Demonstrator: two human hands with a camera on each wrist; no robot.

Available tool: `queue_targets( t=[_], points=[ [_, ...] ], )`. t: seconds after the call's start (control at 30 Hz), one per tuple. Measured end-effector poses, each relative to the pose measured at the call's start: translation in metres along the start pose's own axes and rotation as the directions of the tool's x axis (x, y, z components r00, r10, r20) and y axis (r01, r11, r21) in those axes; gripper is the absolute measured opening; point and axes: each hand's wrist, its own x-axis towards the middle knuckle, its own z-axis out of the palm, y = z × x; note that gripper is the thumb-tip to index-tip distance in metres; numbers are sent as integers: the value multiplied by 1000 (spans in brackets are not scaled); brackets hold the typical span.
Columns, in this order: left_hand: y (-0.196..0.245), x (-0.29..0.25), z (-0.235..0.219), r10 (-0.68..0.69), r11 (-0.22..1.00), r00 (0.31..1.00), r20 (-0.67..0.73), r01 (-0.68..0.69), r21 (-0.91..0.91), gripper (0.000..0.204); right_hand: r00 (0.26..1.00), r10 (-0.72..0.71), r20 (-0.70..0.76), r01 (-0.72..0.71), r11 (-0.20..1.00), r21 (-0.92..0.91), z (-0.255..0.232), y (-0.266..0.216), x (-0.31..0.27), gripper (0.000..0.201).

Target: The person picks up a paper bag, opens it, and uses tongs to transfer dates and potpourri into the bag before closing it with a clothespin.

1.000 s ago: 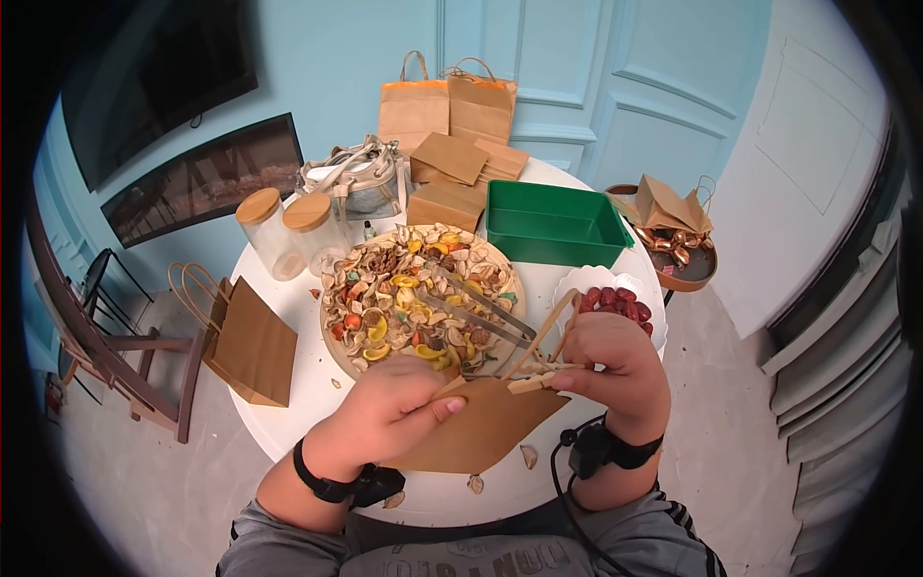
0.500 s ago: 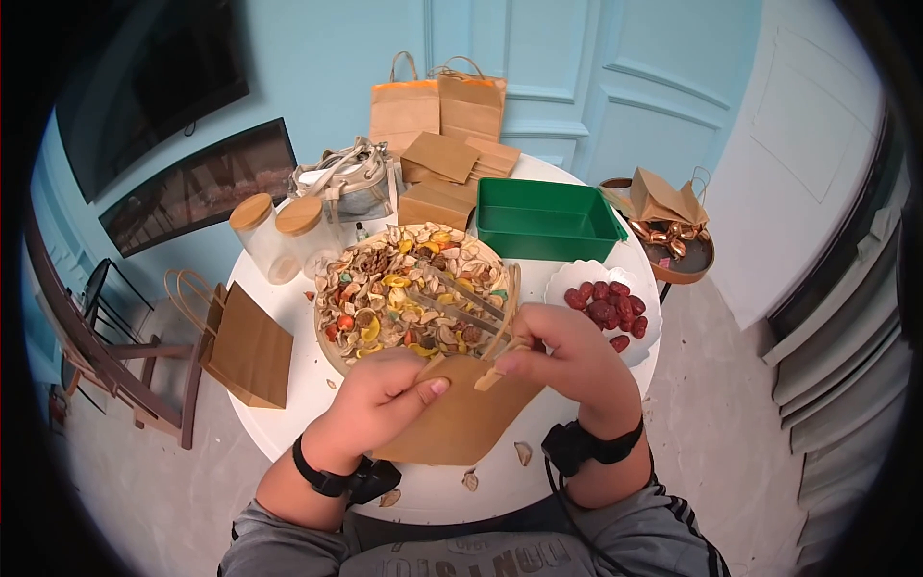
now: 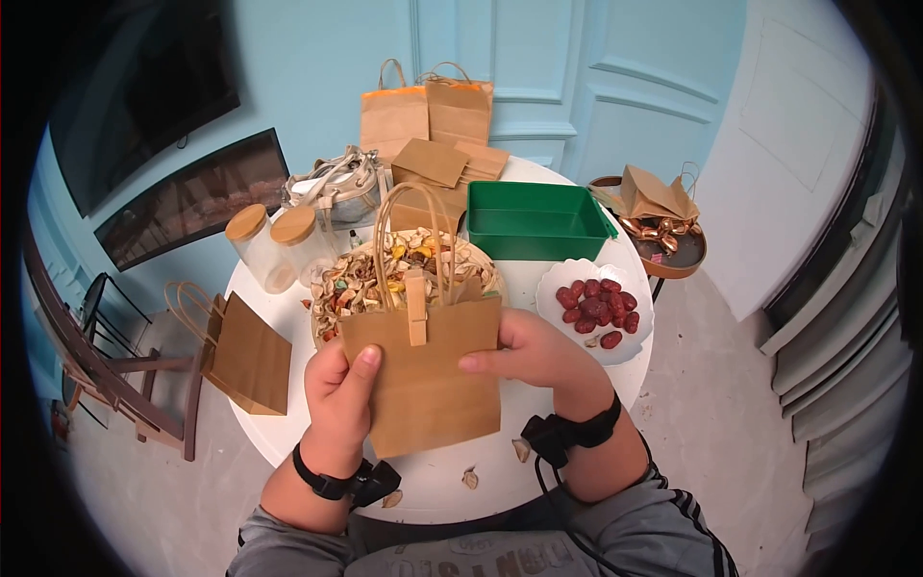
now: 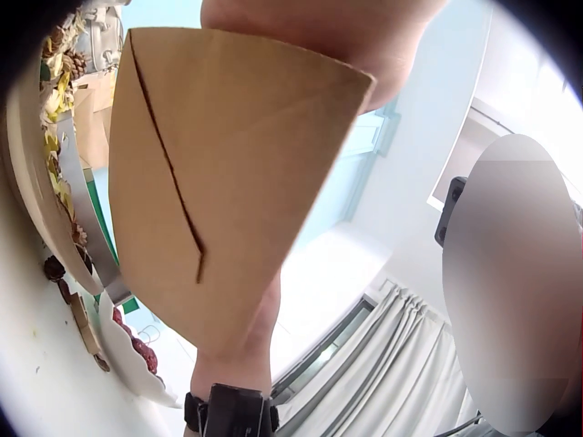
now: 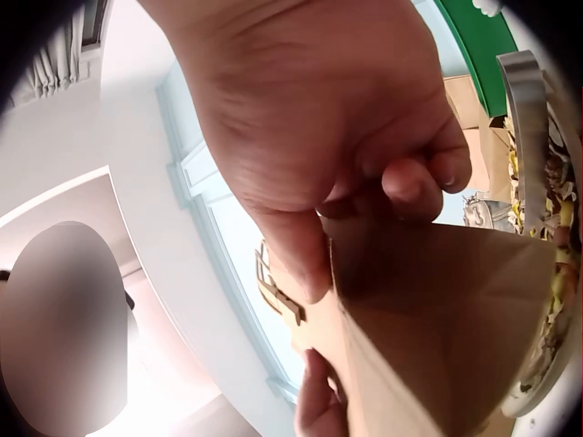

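Observation:
Both hands hold a small brown paper bag (image 3: 433,385) upright over the near part of the table. My left hand (image 3: 338,385) grips its left side, thumb on the front face. On the right side my right hand (image 3: 529,351) pinches the edge, its thumb lying across the front and the fingers behind, as the right wrist view also shows. A wooden clothespin (image 3: 415,308) is clipped on the bag's top edge between the twisted paper handles. In the left wrist view the bag's folded underside (image 4: 237,164) fills the middle. Behind the bag lies a round tray of potpourri (image 3: 336,288), partly hidden.
A white scalloped plate (image 3: 627,351) with red dates sits at the right. Further back are a green bin (image 3: 538,231), two lidded jars (image 3: 288,252), a handbag (image 3: 341,192) and several paper bags (image 3: 394,120). Another paper bag (image 3: 250,356) stands at the left.
The right hand has let go of the clothespin, now clipped at the bag's top, and has moved to the bag's right side. The bag has been raised and turned upright, facing the wearer.

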Motion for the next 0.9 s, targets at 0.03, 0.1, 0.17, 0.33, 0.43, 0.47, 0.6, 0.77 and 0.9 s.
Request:
queue_targets(
  t=[0.03, 0.1, 0.17, 0.33, 0.43, 0.47, 0.6, 0.77, 0.9],
  points=[
    [0, 1, 2, -36, 998, 999, 11, 37, -42, 24, 1000, 3, -3, -3, 1000, -6, -1, -1, -2, 49],
    [-2, 1, 4, -59, 995, 998, 12, 60, -76, 24, 999, 38, -37, -34, 996, 87, -3, -3, -6, 38],
    [-2, 1, 4, -82, 991, 997, 12, 83, -104, 23, 998, 33, -52, -31, 998, 53, -3, -6, -6, 36],
    [0, 3, 3, -161, 982, 987, 30, 163, -99, 24, 989, 111, -92, -113, 993, -19, -6, -4, -6, 35],
    [-1, 5, 3, -188, 975, 982, 35, 190, -116, 25, 984, 122, -130, -130, 990, -58, -6, 1, -4, 35],
    [-2, 5, 3, -188, 975, 982, 33, 191, -116, 25, 983, 131, -132, -140, 988, -61, -6, 1, -4, 35],
    [-3, 5, 2, -195, 970, 979, 64, 202, -136, 26, 979, 147, -140, -158, 985, -74, -5, 2, -3, 36],
    [-2, 6, 3, -200, 970, 978, 62, 207, -127, 27, 981, 142, -136, -153, 985, -75, -5, 2, -2, 36],
    [-1, 6, 4, -197, 971, 978, 67, 204, -123, 27, 983, 139, -117, -146, 988, -49, -5, 2, -2, 35]
  ],
)
